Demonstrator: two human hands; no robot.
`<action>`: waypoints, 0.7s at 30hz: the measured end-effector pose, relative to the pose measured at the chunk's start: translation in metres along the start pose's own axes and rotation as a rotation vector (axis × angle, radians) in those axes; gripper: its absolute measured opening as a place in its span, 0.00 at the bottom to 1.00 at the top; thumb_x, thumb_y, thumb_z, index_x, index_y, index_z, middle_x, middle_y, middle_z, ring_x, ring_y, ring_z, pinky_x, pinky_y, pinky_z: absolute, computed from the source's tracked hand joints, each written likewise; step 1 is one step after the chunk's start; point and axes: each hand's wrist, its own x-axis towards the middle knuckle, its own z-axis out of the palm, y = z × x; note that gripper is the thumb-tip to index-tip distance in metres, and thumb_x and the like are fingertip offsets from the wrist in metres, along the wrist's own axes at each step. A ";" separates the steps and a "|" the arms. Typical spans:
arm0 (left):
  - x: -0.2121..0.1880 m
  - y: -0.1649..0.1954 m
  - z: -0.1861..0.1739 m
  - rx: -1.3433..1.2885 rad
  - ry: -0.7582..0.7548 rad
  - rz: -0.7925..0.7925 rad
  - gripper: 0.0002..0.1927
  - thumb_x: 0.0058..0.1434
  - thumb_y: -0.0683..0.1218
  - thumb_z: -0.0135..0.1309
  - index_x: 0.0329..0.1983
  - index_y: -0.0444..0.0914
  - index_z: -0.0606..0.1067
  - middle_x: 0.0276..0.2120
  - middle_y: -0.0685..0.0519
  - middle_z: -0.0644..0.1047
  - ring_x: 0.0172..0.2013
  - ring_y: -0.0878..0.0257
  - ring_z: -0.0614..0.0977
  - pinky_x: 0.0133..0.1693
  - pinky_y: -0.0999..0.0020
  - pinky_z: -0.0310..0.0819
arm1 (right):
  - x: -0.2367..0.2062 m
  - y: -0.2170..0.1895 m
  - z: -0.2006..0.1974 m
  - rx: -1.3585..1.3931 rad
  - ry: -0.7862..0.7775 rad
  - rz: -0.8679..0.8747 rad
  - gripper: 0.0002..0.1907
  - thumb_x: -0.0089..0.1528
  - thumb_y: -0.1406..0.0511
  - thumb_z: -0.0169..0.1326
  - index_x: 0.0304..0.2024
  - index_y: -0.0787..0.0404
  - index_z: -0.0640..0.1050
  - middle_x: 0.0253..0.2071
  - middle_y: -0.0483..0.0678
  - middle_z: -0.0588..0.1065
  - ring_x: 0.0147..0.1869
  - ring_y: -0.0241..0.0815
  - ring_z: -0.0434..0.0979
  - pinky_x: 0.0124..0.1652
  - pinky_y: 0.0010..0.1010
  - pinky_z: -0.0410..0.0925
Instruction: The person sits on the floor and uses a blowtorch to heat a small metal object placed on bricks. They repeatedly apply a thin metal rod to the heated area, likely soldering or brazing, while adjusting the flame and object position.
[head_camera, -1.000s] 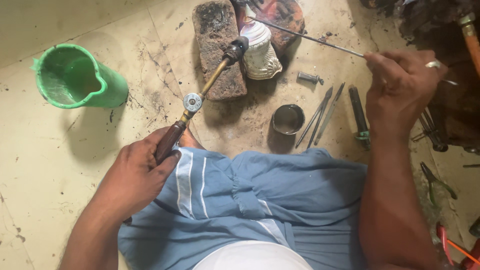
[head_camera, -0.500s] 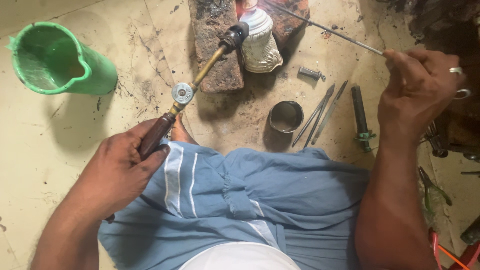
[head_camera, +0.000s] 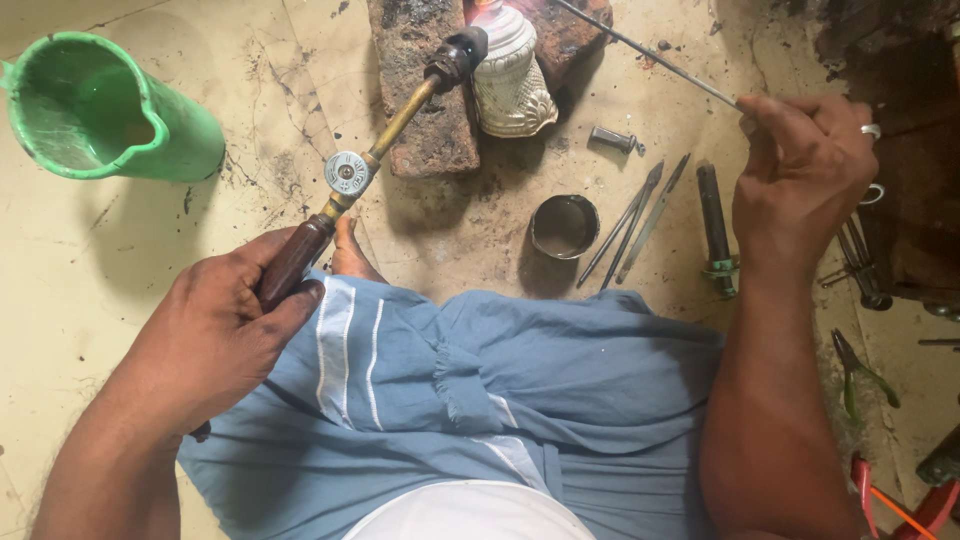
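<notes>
Left hand (head_camera: 215, 335) is clamped round the dark wooden handle of a gas torch (head_camera: 385, 140), fingers wrapped tight. Torch's long axis runs diagonal, from the hand up & to the right: brass tube past a round grey valve knob (head_camera: 350, 172), ending in a dark nozzle (head_camera: 457, 55) well beyond the fingers. Nozzle points at, & sits just beside, a white carved piece (head_camera: 512, 75) standing on two bricks (head_camera: 420, 90) at the far end of the torch. A bright glow shows at the top of the white piece, by the frame edge.

Right hand (head_camera: 805, 180) is pinched shut on a thin metal rod (head_camera: 645, 50), thumb & fingertips together on its near end. Rod's axis slants up & left from the hand toward the same white piece; its far tip runs out of the frame top, so contact can't be told. A ring sits on one finger.

No packages or labels to speak of; the valve knob has small marks, too small to tell.

Left of the left hand, well apart: a green plastic jug (head_camera: 95, 105) lying on its side. Between the hands, on the floor: a small round metal cup (head_camera: 564, 225), tweezers (head_camera: 632, 220), a dark cylindrical tool (head_camera: 714, 225). Below the right arm: green-handled pliers (head_camera: 858, 372).
</notes>
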 end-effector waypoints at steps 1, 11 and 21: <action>0.000 0.001 0.000 0.013 0.002 -0.011 0.25 0.62 0.46 0.59 0.64 0.47 0.77 0.18 0.50 0.67 0.22 0.62 0.67 0.27 0.64 0.67 | -0.001 0.001 0.000 -0.030 -0.009 0.004 0.15 0.64 0.81 0.59 0.44 0.59 0.87 0.42 0.49 0.79 0.48 0.42 0.75 0.39 0.30 0.72; -0.002 0.011 -0.004 0.098 -0.022 -0.108 0.25 0.64 0.47 0.58 0.67 0.49 0.76 0.19 0.49 0.70 0.23 0.60 0.70 0.31 0.62 0.70 | -0.005 0.007 0.003 0.006 -0.047 0.082 0.14 0.66 0.80 0.60 0.45 0.58 0.87 0.41 0.49 0.79 0.47 0.40 0.75 0.39 0.30 0.71; -0.001 0.016 -0.007 0.141 -0.024 -0.107 0.24 0.64 0.48 0.59 0.65 0.47 0.77 0.18 0.47 0.68 0.23 0.58 0.70 0.31 0.61 0.70 | -0.001 0.001 -0.004 -0.029 -0.008 -0.031 0.11 0.63 0.78 0.66 0.44 0.60 0.86 0.45 0.51 0.80 0.52 0.44 0.76 0.42 0.28 0.74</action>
